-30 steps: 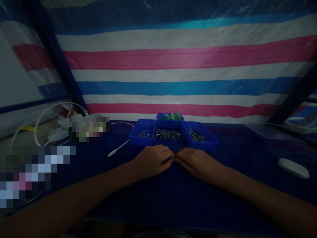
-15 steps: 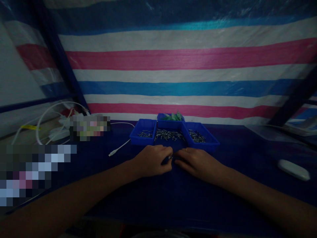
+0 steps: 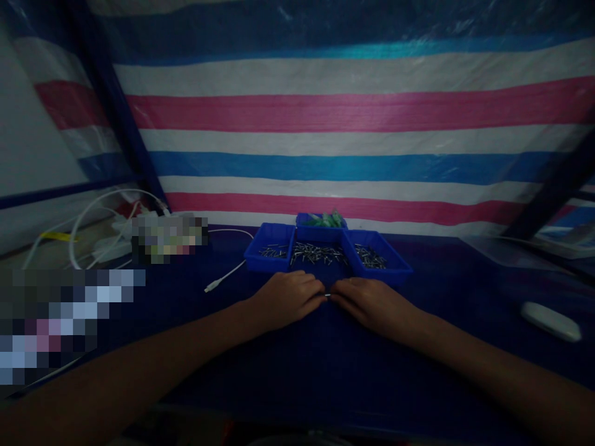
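Over the near side of the blue bins, my left hand (image 3: pixel 290 299) and my right hand (image 3: pixel 365 301) face each other, both pinched closed. A short, thin, shiny metal piece (image 3: pixel 328 295) bridges the gap between the fingertips, one end in each pinch. Its exact kind is too small to make out. Just beyond my hands lies a loose pile of slim metal pieces (image 3: pixel 318 253). Similar pieces lie in the left blue bin (image 3: pixel 253 253) and the right blue bin (image 3: pixel 398 260).
A third blue bin (image 3: pixel 320 232) at the back holds green items. A white cable (image 3: pixel 225 277) lies left on the dark blue table (image 3: pixel 325 371). A white rounded object (image 3: pixel 551 321) rests at the right. Striped sheeting (image 3: pixel 325 111) hangs behind.
My left fingers have closed from a looser curl into a pinch. The small metal piece, earlier at the left fingers with a ring-like glint, now spans both hands' fingertips.
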`<state>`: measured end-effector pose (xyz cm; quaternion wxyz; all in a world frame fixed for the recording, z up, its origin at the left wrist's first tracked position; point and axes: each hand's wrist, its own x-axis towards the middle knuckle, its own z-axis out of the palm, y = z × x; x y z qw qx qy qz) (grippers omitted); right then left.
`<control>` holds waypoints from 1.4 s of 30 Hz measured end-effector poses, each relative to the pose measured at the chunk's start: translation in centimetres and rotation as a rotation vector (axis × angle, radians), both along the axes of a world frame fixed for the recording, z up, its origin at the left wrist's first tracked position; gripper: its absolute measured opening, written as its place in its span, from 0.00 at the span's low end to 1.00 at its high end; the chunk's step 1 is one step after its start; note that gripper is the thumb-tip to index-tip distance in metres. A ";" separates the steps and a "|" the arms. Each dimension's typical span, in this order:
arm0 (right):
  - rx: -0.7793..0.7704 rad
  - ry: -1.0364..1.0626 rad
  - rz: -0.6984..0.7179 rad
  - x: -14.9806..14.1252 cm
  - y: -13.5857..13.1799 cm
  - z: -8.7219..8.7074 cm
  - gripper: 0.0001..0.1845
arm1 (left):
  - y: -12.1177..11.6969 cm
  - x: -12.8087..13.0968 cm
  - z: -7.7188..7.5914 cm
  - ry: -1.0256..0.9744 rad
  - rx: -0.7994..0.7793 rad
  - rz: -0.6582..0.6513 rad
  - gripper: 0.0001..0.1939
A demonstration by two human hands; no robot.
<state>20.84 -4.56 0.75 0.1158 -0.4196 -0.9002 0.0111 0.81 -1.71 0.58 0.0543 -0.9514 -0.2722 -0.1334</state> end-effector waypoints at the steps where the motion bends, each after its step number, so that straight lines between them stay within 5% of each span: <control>1: -0.002 -0.004 -0.006 0.0 0.0 0.0 0.08 | 0.0 0.0 0.0 0.004 -0.003 0.016 0.10; 10: -0.005 -0.027 -0.037 0.1 0.1 0.2 0.09 | 0.0 -0.2 0.3 0.002 -0.004 0.089 0.07; 42: -0.011 -0.067 -0.056 0.4 0.3 0.0 0.05 | -0.1 -0.2 0.3 0.027 -0.015 0.045 0.06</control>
